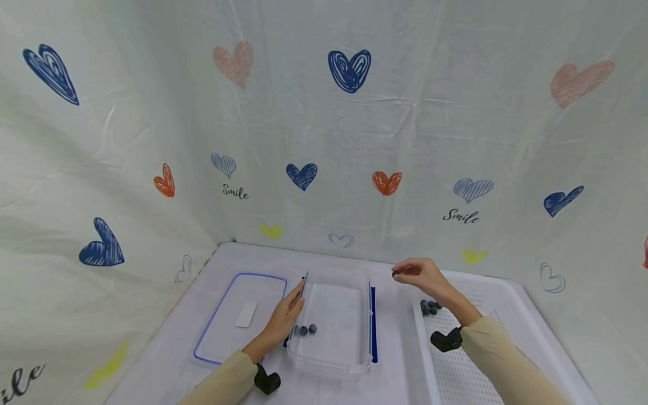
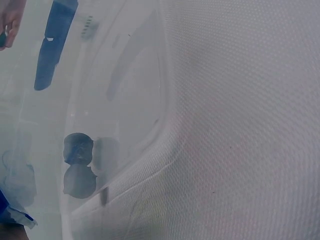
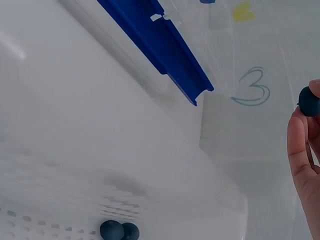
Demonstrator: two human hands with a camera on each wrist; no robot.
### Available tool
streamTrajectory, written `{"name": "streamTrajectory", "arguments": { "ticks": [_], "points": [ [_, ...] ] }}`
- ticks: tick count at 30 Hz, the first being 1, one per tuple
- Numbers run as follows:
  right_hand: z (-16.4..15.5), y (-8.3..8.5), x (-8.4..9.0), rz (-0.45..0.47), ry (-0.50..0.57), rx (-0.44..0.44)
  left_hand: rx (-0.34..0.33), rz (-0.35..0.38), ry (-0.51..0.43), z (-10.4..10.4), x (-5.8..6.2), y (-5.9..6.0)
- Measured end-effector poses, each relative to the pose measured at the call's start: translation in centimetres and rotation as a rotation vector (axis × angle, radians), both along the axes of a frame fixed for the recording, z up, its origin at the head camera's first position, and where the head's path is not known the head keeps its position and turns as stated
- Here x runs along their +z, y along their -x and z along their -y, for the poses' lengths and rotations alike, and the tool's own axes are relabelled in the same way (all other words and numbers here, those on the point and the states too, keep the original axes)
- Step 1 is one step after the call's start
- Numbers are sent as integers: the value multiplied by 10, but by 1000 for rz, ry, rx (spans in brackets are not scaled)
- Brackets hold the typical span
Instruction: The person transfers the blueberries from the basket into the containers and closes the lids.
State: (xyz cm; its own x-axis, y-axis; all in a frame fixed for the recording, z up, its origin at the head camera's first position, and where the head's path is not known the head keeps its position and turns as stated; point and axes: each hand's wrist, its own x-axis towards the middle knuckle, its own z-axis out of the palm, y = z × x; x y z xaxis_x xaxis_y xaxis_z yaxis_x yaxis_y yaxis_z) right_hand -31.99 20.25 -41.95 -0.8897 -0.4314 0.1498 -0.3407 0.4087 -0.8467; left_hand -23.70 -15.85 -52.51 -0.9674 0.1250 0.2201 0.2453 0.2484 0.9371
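My right hand [image 1: 420, 275] pinches one blueberry [image 3: 308, 102] between thumb and fingertips, raised between the clear plastic container and the white basket. The left hand [image 1: 286, 318] holds the left side of the clear container [image 1: 329, 368], its fingers along the rim by a blue latch. Inside that container a few blueberries [image 1: 313, 328] lie at the near left; two of them [image 2: 80, 181] show through the wall in the left wrist view. A blue latch [image 3: 160, 45] hangs folded out on the container's right side.
The white perforated basket [image 1: 427, 360] stands at the right, with several blueberries [image 1: 430, 307] in its far left corner. Left of the container lies a clear lid with a blue seal [image 1: 217, 315], a white rectangle [image 1: 246, 314] on it. A heart-printed curtain [image 1: 349, 129] hangs behind the table.
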Motion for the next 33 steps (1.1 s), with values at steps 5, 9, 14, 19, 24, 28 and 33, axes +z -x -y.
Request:
{"name": "streamTrajectory", "arguments": {
  "ticks": [5,9,14,19,24,28,33],
  "points": [
    [9,1,-2,15,18,28,4,-1,6,1,-1,-1],
    [15,1,-4,27,25,42,6,1,-6,1,-1,-1],
    [23,1,-3,18,26,72,8,2,-21,0,0,-1],
    [32,1,-2,18,38,115,21,4,-1,-2,4,-3],
    [40,2,-4,14,25,139,33,12,-5,-8,25,-14],
    [46,3,-8,6,26,166,19,18,-11,-9,39,-21],
    [53,3,-11,2,10,181,26,10,-2,-8,28,-15]
  ]
}}
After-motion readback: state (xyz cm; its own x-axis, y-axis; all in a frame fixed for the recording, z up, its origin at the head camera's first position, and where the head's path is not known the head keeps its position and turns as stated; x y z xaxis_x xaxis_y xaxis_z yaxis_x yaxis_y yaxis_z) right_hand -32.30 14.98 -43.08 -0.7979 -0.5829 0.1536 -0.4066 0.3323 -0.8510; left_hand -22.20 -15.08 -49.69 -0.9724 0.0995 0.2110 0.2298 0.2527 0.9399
